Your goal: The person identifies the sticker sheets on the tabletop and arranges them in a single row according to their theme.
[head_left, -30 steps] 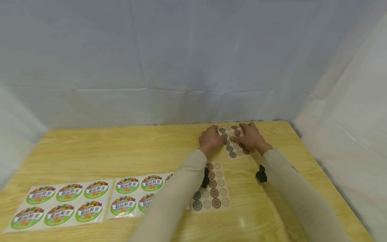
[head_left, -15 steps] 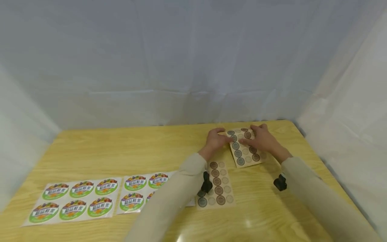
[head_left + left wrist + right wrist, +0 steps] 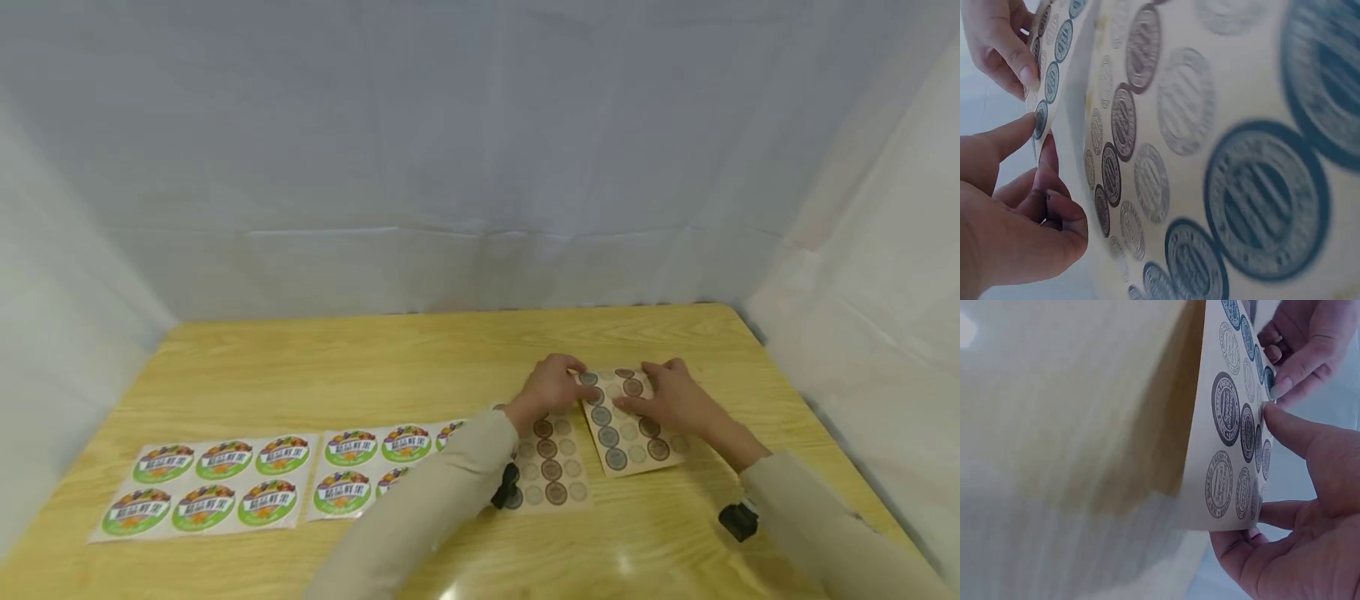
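A cream sticker sheet (image 3: pixel 628 432) with rows of round blue, white and brown stickers is held between both hands on the right of the table. My left hand (image 3: pixel 553 385) pinches its left edge near the far corner, thumb on the printed face and fingers behind, as the left wrist view shows. On the other side my right hand (image 3: pixel 678 402) pinches the far right part, thumb on top. In the right wrist view the sheet (image 3: pixel 1225 425) is raised off the table at a tilt. A second sheet of round stickers (image 3: pixel 558 471) lies flat beside it, partly under my left forearm.
Two white sheets with large oval fruit stickers lie side by side at the left, one sheet (image 3: pixel 206 487) whole in view, the other (image 3: pixel 352 475) partly behind my left sleeve. The wooden table (image 3: pixel 337 367) ends at a pale curtain (image 3: pixel 450 167).
Both hands have lifted the sticker sheet from near the table's far edge and brought it toward me and to the right, beside the second sheet. The view has shifted slightly.
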The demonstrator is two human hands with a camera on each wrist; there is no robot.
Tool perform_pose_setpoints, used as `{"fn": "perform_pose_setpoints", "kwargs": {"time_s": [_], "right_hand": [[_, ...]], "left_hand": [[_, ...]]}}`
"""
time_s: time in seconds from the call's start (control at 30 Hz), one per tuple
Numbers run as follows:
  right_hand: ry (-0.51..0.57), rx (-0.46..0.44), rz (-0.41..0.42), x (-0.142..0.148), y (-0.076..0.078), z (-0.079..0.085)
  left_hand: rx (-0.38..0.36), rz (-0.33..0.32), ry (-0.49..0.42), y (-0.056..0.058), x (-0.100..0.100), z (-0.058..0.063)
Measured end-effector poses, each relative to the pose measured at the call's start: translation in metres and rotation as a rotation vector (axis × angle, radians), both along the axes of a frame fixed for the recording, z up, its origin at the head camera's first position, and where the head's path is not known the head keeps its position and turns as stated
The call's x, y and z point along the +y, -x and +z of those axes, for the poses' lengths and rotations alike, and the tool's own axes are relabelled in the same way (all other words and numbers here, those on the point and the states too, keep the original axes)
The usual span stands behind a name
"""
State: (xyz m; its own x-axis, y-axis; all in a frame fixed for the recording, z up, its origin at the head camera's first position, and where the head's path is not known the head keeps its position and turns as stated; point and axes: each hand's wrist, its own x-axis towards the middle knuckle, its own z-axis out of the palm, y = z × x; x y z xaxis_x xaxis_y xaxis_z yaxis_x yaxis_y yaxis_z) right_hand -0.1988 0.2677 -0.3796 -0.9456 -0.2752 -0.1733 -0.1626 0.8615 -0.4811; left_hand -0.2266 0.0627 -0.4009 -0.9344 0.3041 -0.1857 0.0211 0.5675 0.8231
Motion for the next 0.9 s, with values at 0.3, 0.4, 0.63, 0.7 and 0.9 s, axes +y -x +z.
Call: {"fn": "perform_pose_setpoints", "kwargs": {"time_s": [0.3, 0.4, 0.63, 0.7, 0.9], "right_hand": [[-0.036, -0.008, 0.014, 0.009, -0.020, -0.015], [-0.042, -0.008, 0.020, 0.011, -0.022, -0.017], [-0.097, -0.007, -0.008, 0.011, -0.024, -0.021], [-0.120, -0.013, -0.020, 0.010, -0.025, -0.021], [-0.149, 0.001, -0.032, 0.010, -0.026, -0.025]], "left_hand": [[0.202, -0.206, 0.385, -0.016, 0.003, 0.002], [0.264, -0.241, 0.440, -0.017, 0.004, -0.001], [0.359, -0.274, 0.529, -0.015, 0.006, -0.003], [0.376, -0.278, 0.545, -0.015, 0.006, -0.004], [0.419, -0.294, 0.609, -0.016, 0.006, -0.008]]}}
